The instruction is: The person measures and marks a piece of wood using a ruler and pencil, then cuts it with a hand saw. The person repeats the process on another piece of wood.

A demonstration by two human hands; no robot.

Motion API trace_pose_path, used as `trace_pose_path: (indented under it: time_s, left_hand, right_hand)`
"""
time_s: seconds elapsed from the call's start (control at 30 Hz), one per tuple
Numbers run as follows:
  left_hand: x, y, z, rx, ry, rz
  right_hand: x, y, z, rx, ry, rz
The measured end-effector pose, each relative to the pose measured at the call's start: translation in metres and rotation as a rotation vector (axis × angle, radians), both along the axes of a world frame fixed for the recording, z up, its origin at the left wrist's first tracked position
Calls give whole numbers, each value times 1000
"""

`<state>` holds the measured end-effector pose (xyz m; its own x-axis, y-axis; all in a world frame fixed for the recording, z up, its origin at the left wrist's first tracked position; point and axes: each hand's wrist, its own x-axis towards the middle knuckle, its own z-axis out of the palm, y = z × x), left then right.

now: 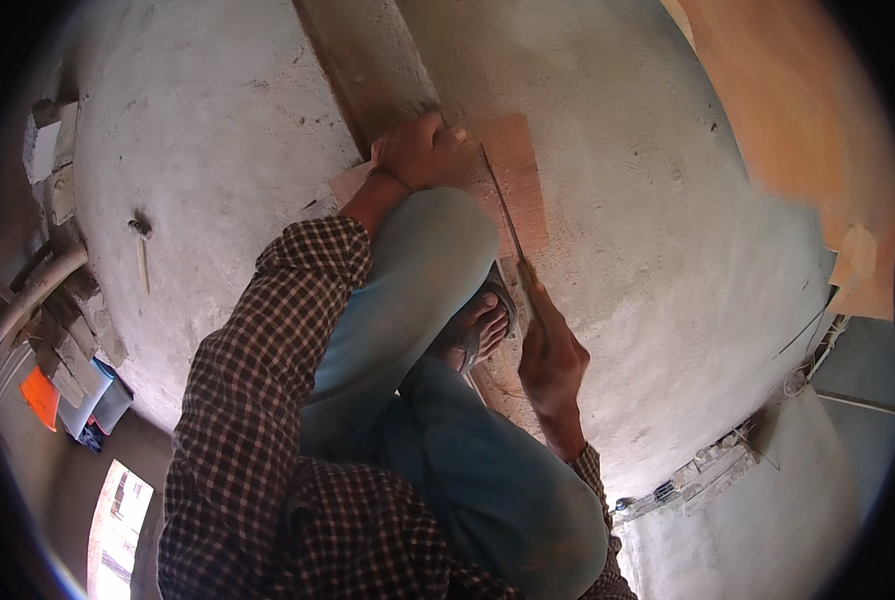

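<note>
A long wooden plank (pixel 372 65) runs in from the upper edge, its near end by my left hand (pixel 419 152). My left hand is closed over that end and its fingers press the wood. My right hand (pixel 551 362) is wrapped round the handle of a handsaw (pixel 507 212). The thin dark blade, seen almost edge-on, reaches up and left to beside my left fingers. Whether its teeth are in the wood cannot be made out. A flat reddish board (pixel 519 180) lies under the blade and the plank's end. My sandalled foot (pixel 482 325) is close to the saw handle.
On the grey concrete floor (pixel 627 110) at the left lies a hammer (pixel 141 250). Wood offcuts (pixel 65 350) and a curved pipe-like piece (pixel 32 290) line the left edge. A large orange-brown sheet (pixel 787 110) fills the upper right. Scraps (pixel 702 470) lie at the lower right.
</note>
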<state>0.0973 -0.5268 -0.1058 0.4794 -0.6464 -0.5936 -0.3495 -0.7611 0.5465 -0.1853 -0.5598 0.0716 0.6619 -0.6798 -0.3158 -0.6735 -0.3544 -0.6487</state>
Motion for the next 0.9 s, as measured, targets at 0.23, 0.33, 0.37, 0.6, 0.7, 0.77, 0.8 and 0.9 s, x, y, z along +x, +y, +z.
trace_pose_path:
  time_s: [0.23,0.33,0.37,0.6,0.7,0.77,0.8,0.9]
  left_hand:
    - [-11,-4,8,20,-54,-7]
    - [-8,-1,10,35,-10,-16]
    - [-3,-4,9,30,-2,-12]
    - [-12,-4,8,38,-78,5]
    - [-9,-5,6,38,-72,-3]
    - [-8,-1,3,35,-79,0]
    - [-10,1,3,34,-46,0]
    - [-4,0,2,16,-34,16]
  right_hand:
    - [31,-10,-38,74,84,-40]
    - [21,-6,-32,44,18,-32]
    - [9,-2,-20,11,-19,-25]
    - [9,2,-14,34,12,-35]
    - [22,-6,-42,43,0,-58]
    - [15,-3,-41,9,-71,-48]
    - [4,2,-32,-7,-93,-34]
    - [-38,15,-9,-12,-129,-41]
